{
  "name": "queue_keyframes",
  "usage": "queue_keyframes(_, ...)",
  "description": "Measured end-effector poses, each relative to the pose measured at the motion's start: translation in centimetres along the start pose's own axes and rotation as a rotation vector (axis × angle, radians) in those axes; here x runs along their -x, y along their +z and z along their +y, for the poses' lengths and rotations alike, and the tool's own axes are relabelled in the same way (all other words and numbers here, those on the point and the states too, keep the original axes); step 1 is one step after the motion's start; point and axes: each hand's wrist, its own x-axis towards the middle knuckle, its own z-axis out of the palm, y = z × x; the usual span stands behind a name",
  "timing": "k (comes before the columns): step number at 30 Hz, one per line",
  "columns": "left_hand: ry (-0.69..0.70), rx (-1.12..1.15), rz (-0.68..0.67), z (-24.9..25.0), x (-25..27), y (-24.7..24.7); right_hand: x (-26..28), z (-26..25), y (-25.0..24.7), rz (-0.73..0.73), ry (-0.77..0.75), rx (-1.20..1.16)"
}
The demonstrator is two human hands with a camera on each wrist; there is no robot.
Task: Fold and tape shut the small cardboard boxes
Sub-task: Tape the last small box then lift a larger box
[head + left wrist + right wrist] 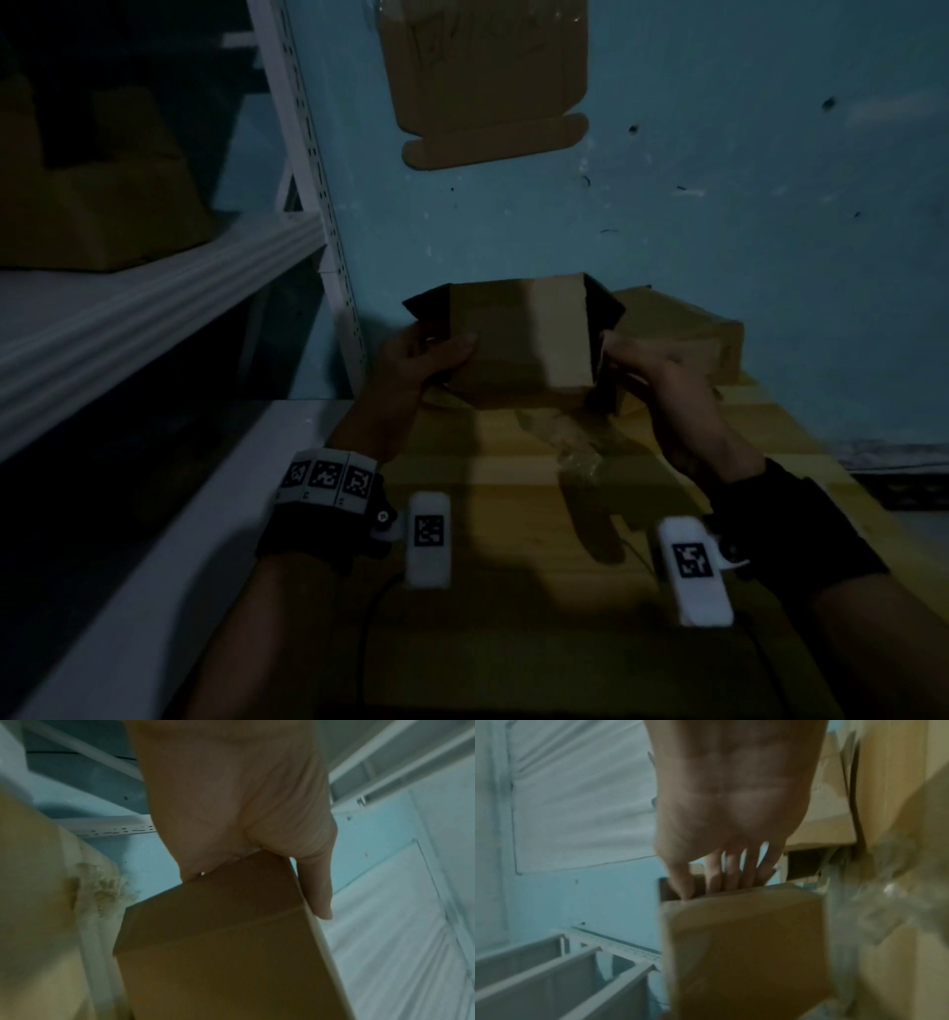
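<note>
The small box (518, 339) is plain brown cardboard, matt and unprinted, with creased fold lines; one panel catches the light and looks paler. Behind it, a second box (683, 334) has the same dull kraft surface. The desk (513, 514) looks like pale yellowish wood, smooth, with a low sheen. On it lies a crumpled piece of clear plastic film (570, 442), glossy and wrinkled. The shelf rack (308, 154) is white-painted metal with punched slots, its finish smooth. The wall (744, 231) is painted light blue, matt, scuffed and chipped in spots. A flat cardboard sheet (488, 77) on it looks matt brown under shiny clear film.
</note>
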Motion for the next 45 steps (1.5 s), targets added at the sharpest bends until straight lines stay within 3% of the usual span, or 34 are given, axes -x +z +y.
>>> queue_keyframes(8,-0.016,-0.105,-0.018,0.1,0.4,0.6,0.8,-1.7,1.1,-0.213,0.036,-0.103)
queue_keyframes(15,0.028,-0.212,0.149,-0.2,0.2,0.1,0.4,-0.6,0.6,-0.246,-0.035,-0.144)
queue_keyframes(19,0.022,-0.186,0.086,0.2,0.5,0.3,0.4,-0.8,0.5,-0.259,-0.014,-0.169)
queue_keyframes(22,0.074,-0.214,0.055,0.5,0.7,0.4,0.0,-0.6,0.5,-0.210,0.004,-0.178)
queue_keyframes(31,0.207,-0.353,0.157,0.8,0.5,0.0,0.3,-1.0,0.8,-0.084,-0.009,-0.027)
queue_keyframes(37,0.248,-0.382,0.224,0.3,0.3,0.1,0.5,-1.3,1.7,0.039,-0.111,0.067)
queue_keyframes(42,0.208,-0.202,0.320,0.5,0.0,-0.6,0.8,-1.9,1.6,0.021,-0.179,0.017)
queue_keyframes(45,0.167,-0.100,0.364,0.9,0.0,-1.7,0.6,-1.9,0.7,0.080,-0.141,-0.058)
